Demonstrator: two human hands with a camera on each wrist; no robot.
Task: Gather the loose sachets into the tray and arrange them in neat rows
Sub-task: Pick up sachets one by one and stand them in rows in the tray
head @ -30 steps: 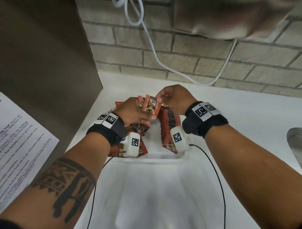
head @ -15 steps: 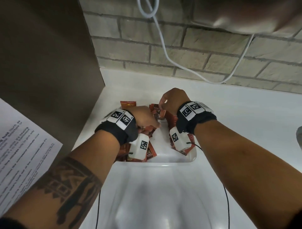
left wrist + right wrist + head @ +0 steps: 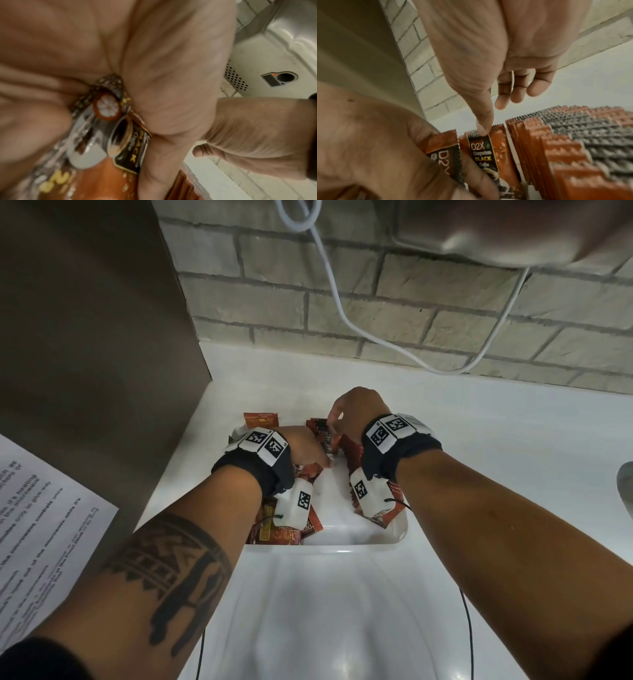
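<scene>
Orange-and-black coffee sachets fill a white tray (image 3: 342,546) on the white counter. Both hands are down inside it. My left hand (image 3: 317,455) grips a small bundle of sachets (image 3: 120,135) in its curled fingers at the tray's middle. Just beyond it, my right hand (image 3: 331,429) pinches the top edge of one upright sachet (image 3: 482,150), its other fingers relaxed. That sachet stands beside a tight upright row of sachets (image 3: 565,142) along the tray's right side. More sachets (image 3: 277,534) lie loosely under my left wrist. One sachet (image 3: 260,419) leans at the tray's back left.
A brown panel (image 3: 102,354) walls off the left side, with a printed sheet (image 3: 41,525) on it. Behind the counter is a brick wall with a hanging white cable (image 3: 342,313). A metal object (image 3: 626,484) shows at the right edge.
Both hands have dropped from above the tray down into it. The sachet held between them now stands next to the right-hand row, and the head view has shifted closer.
</scene>
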